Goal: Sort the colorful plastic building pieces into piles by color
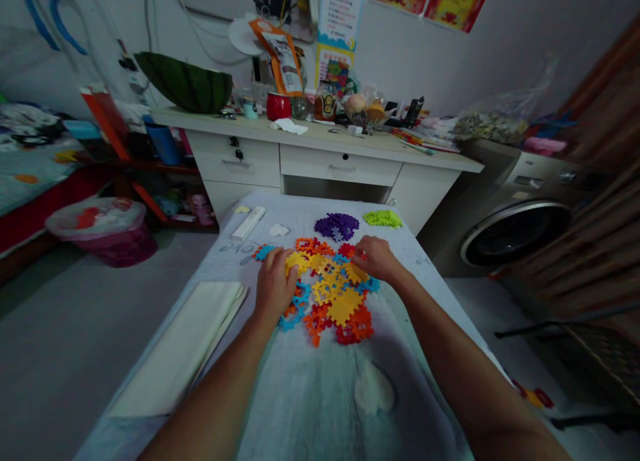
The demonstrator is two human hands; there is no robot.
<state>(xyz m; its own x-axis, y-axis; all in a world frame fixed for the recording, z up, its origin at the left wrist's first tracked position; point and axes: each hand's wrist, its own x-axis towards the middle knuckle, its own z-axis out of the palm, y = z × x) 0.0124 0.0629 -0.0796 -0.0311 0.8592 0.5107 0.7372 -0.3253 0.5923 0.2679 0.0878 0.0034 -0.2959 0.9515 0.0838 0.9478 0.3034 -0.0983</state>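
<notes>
1. A white desk [345, 160] is set along the far wall, its drawers fitted with dark locks.
2. A table is covered with a pale blue-green tablecloth [295, 401] and is placed near, in front of the desk.
3. On the far right, a front-loading washing machine [480, 201] is seen; no brand can be read on its panel.
4. A folded cream cloth [180, 348] is laid along the table's left side.
5. On the far wall, a blue, white and yellow chart [340, 14] is printed with rows of Chinese characters, too small to be read. To its right, two red-and-gold certificates [457, 4] are hung, their lettering also illegible.
6. A cut watermelon [185, 84] is rested on the desk's left end.
7. Interlocking toy pieces [345, 304] in yellow, orange, red and blue are heaped at the table's middle, between the hands.
8. An orange pouch [283, 54] is stood on the desk; the print on its white panel cannot be made out.
9. The left hand [275, 284] is curved over the heap's left edge, its thumb parted from the fingers beside a yellow piece.
10. The right hand [377, 256] is lowered to the heap's far right, fingers bunched at red and yellow pieces; whether one is pinched cannot be told.
11. Purple pieces [337, 226] are piled beyond the heap, with lime-green pieces [383, 218] to their right.
12. A jar [326, 104] on the desk is marked with a yellow-and-black label, unreadable.
</notes>
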